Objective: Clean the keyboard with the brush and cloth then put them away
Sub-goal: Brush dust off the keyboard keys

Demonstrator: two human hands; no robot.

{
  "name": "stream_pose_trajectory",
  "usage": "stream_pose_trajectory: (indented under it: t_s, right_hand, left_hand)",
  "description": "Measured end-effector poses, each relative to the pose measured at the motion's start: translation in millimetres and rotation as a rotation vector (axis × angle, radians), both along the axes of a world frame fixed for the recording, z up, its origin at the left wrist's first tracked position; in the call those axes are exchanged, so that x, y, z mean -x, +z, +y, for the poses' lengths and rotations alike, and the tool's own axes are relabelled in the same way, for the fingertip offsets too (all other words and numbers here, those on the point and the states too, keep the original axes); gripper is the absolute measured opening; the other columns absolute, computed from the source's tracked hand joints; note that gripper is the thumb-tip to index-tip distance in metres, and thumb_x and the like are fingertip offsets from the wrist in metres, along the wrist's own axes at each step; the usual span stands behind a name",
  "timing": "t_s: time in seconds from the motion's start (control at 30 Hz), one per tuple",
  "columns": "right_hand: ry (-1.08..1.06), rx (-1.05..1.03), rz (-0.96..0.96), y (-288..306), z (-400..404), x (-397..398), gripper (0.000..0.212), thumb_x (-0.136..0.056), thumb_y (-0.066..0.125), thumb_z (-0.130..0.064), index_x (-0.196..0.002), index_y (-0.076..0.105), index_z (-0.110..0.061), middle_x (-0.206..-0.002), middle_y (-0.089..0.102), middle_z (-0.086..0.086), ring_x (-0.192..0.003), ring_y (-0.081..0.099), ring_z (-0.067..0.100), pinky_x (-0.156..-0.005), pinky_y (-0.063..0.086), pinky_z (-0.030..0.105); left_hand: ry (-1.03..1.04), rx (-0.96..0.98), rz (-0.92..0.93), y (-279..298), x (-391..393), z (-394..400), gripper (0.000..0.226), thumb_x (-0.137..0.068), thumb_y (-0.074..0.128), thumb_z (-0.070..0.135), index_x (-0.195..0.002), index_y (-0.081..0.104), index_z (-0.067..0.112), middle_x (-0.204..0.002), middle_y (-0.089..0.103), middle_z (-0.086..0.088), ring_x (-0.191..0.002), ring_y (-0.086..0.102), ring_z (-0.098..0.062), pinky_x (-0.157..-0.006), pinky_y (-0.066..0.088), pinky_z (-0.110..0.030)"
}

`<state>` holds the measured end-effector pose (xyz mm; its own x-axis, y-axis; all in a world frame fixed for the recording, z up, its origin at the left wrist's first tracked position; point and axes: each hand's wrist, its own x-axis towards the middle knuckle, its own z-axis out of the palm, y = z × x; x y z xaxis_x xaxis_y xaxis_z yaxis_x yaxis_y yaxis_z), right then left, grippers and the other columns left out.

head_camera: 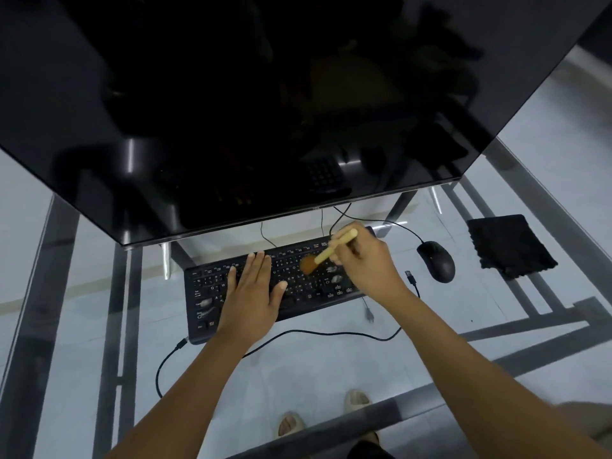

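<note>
Pale wooden brush (331, 251) gripped in right hand (366, 265), fingers curled round the handle, handle end pointing up and away toward the monitor (231, 104); brown bristles down on the keys in the right-centre part of the black keyboard (308, 293). Left hand (253, 288) lies flat on the keyboard's left-centre, fingers straight and slightly spread, palm down, holding nothing. Both forearms reach in from the bottom edge. Keyboard sits on a glass table (331, 369), just in front of the monitor's lower edge. Pale smudges on several keys at left and right; key legends too small to read. Black mouse (436, 261) right of the keyboard, dark cloth (510, 246) further right, well apart from both hands. A black cable (298, 334) loops across the glass near the keyboard's front. Monitor is dark, showing only dim reflections. Sandalled feet (356, 400) visible through the glass.
</note>
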<state>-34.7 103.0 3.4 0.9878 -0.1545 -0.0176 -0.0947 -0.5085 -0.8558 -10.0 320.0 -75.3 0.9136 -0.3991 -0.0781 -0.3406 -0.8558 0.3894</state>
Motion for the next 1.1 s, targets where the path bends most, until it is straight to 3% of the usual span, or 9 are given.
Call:
stream_pose_trajectory:
  t_s: [0.1, 0.27, 0.37, 0.43, 0.57, 0.7, 0.83, 0.97, 1.1]
  right_hand:
    - [0.18, -0.012, 0.178, -1, -5, 3, 0.005, -0.095, 0.056, -0.011, -0.095, 0.061, -0.014, -0.083, 0.071, 0.005, -0.072, 0.071, 0.011, -0.067, 0.059, 0.025]
    - [0.013, 0.05, 0.034, 2, -13, -14, 0.005, -0.093, 0.055, -0.014, -0.092, 0.059, -0.016, -0.078, 0.07, 0.006, -0.071, 0.07, 0.022, -0.064, 0.059, 0.038]
    - [0.225, 0.188, 0.104, 3, -8, -19, 0.006, -0.093, 0.054, -0.011, -0.089, 0.059, -0.013, -0.072, 0.068, 0.001, -0.061, 0.067, 0.006, -0.054, 0.052, 0.021]
    - [0.081, 0.185, -0.017, 5, -8, -26, 0.006, -0.094, 0.053, -0.012, -0.089, 0.057, -0.012, -0.071, 0.069, -0.005, -0.059, 0.062, -0.004, -0.054, 0.043, 0.009]
    - [0.066, 0.117, 0.026, 2, -13, -36, 0.005, -0.094, 0.054, -0.014, -0.091, 0.058, -0.015, -0.077, 0.069, -0.002, -0.07, 0.069, 0.006, -0.065, 0.058, 0.026]
    - [-0.115, 0.166, -0.086, 4, -32, -34, 0.005, -0.095, 0.054, -0.008, -0.094, 0.058, -0.005, -0.066, 0.056, -0.013, -0.054, 0.057, -0.008, -0.05, 0.04, 0.008]
    - [-0.069, 0.15, 0.072, 5, -58, -30, 0.005, -0.095, 0.055, -0.011, -0.095, 0.059, -0.014, -0.074, 0.067, -0.003, -0.063, 0.065, 0.018, -0.059, 0.056, 0.033]
    - [-0.253, 0.129, -0.021, 9, -73, -24, 0.004, -0.096, 0.053, -0.012, -0.096, 0.057, -0.012, -0.078, 0.067, 0.0, -0.069, 0.066, 0.015, -0.063, 0.053, 0.02]
    - [-0.072, 0.23, 0.077, 8, -77, -15, 0.007, -0.097, 0.052, -0.011, -0.097, 0.058, -0.007, -0.066, 0.06, -0.015, -0.063, 0.063, 0.015, -0.057, 0.051, 0.017]
  left_hand:
    - [-0.01, -0.006, 0.006, 1, -1, -5, 0.063, -0.099, 0.023, 0.046, -0.151, 0.015, 0.012, -0.16, 0.009, -0.003, -0.146, -0.005, -0.014, -0.118, -0.007, -0.042]
    - [-0.01, 0.01, 0.032, 2, -1, -13, 0.063, -0.1, 0.024, 0.046, -0.151, 0.014, 0.011, -0.16, 0.006, -0.002, -0.146, -0.006, -0.013, -0.118, -0.008, -0.041]
    - [-0.012, 0.018, 0.02, 1, -3, -17, 0.063, -0.1, 0.026, 0.045, -0.15, 0.016, 0.01, -0.16, 0.009, -0.004, -0.147, -0.002, -0.015, -0.118, -0.006, -0.042]
    - [-0.021, -0.004, 0.009, 1, -4, -20, 0.063, -0.099, 0.024, 0.046, -0.15, 0.016, 0.01, -0.16, 0.01, -0.004, -0.147, -0.002, -0.015, -0.117, -0.006, -0.041]
    - [-0.038, -0.004, 0.003, 1, -8, -28, 0.064, -0.099, 0.025, 0.047, -0.15, 0.017, 0.009, -0.159, 0.011, -0.005, -0.147, -0.001, -0.015, -0.117, -0.005, -0.043]
    - [-0.05, -0.007, 0.015, 2, -12, -36, 0.063, -0.099, 0.024, 0.046, -0.15, 0.016, 0.01, -0.16, 0.009, -0.004, -0.147, -0.002, -0.014, -0.118, -0.005, -0.043]
    - [-0.081, 0.094, -0.007, 8, -18, -51, 0.06, -0.1, 0.03, 0.043, -0.15, 0.019, 0.012, -0.159, 0.013, -0.002, -0.146, 0.001, -0.012, -0.119, -0.001, -0.043]
    - [-0.119, 0.136, -0.025, 13, -24, -72, 0.06, -0.1, 0.03, 0.043, -0.15, 0.019, 0.012, -0.159, 0.013, -0.001, -0.146, 0.0, -0.01, -0.119, -0.001, -0.041]
    - [-0.135, 0.106, -0.003, 9, -27, -80, 0.061, -0.1, 0.029, 0.044, -0.15, 0.019, 0.011, -0.159, 0.012, -0.003, -0.146, 0.002, -0.012, -0.119, 0.0, -0.043]
